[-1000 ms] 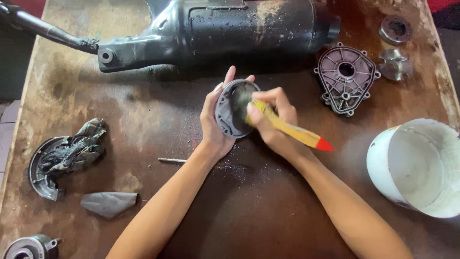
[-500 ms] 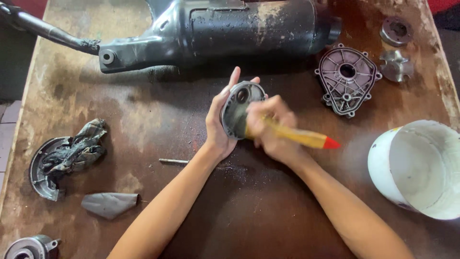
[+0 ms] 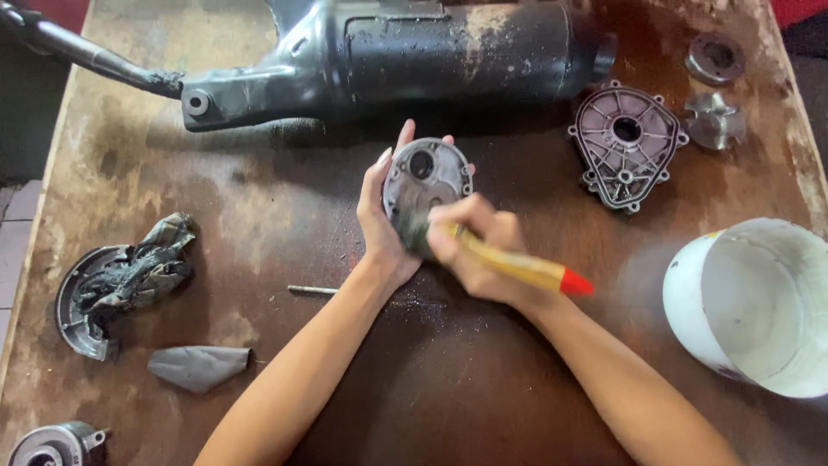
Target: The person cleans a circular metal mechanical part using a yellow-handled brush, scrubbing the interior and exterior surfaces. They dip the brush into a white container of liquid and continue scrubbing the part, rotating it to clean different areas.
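My left hand (image 3: 379, 226) holds a round grey metal cover (image 3: 426, 179) upright above the middle of the brown table (image 3: 259, 216), its inner face turned toward me. My right hand (image 3: 479, 252) grips a paintbrush with a yellow handle and a red tip (image 3: 528, 268). The bristles press against the lower part of the cover, partly hidden behind my fingers. Dark grit lies on the table under my wrists.
A large black exhaust muffler (image 3: 405, 53) lies across the back. At right sit a ribbed metal cover (image 3: 625, 142), two small metal parts (image 3: 714, 119) and a white bucket (image 3: 759, 302). At left are a dirty rag on a curved plate (image 3: 121, 280), a grey cloth (image 3: 197, 366), a thin pin (image 3: 310, 291).
The cover has been turned to face me more fully. My right hand and the brush have moved down and slightly left, brushing the lower part of the cover.
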